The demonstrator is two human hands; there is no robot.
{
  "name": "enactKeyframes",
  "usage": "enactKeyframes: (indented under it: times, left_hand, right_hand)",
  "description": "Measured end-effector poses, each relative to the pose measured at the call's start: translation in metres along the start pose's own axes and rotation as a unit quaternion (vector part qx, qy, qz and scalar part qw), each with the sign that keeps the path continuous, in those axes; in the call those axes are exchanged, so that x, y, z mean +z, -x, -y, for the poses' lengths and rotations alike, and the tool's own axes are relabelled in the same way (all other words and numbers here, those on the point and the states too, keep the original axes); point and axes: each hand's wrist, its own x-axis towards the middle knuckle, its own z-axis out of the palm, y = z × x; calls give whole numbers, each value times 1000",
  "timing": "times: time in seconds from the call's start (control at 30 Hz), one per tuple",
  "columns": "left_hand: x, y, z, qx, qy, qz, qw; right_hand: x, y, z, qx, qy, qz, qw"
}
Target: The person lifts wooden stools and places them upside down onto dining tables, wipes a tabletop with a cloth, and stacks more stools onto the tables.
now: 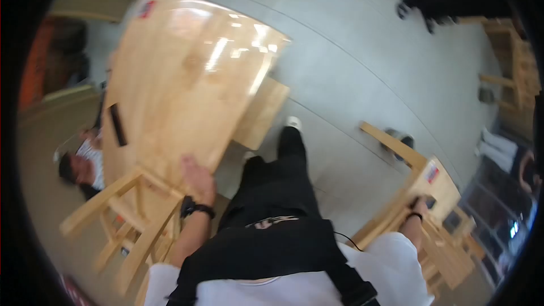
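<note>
My left hand [199,178], with a dark watch on its wrist, is stretched out flat at the near edge of a pale wooden table [170,85]. Its fingers are apart from any held thing, and blur hides whether they touch the top. Beside that hand stands a wooden chair [133,209], with its slats and legs showing. Off to the right, my right hand [418,208] is closed on a wooden furniture piece [445,192] with a red-and-white label. A dark patch lies by its fingers; I cannot tell whether it is an opening or an object.
A dark narrow strip [118,124] lies on the table's left part. A wooden bench or seat [263,110] juts from beneath the table. One person [85,167] is beyond the table, another [513,156] at far right. More wooden furniture [515,68] stands at upper right.
</note>
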Motion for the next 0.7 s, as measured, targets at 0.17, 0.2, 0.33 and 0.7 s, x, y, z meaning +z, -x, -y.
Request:
enactKeyframes:
  times: [0.17, 0.2, 0.33, 0.7]
  left_hand:
    - [-22, -8, -34, 45, -11, -19, 999]
    - [-24, -7, -35, 42, -4, -39, 998]
    - [-15, -5, -18, 38, -41, -33, 998]
    - [-11, -5, -17, 75, 18, -98, 992]
  right_hand:
    - [0, -4, 5, -1, -192, -49, 980]
    - [-2, -22, 2, 12, -329, -41, 943]
    - [-10, -42, 12, -76, -332, -81, 937]
    - [10, 15, 13, -122, -50, -231, 964]
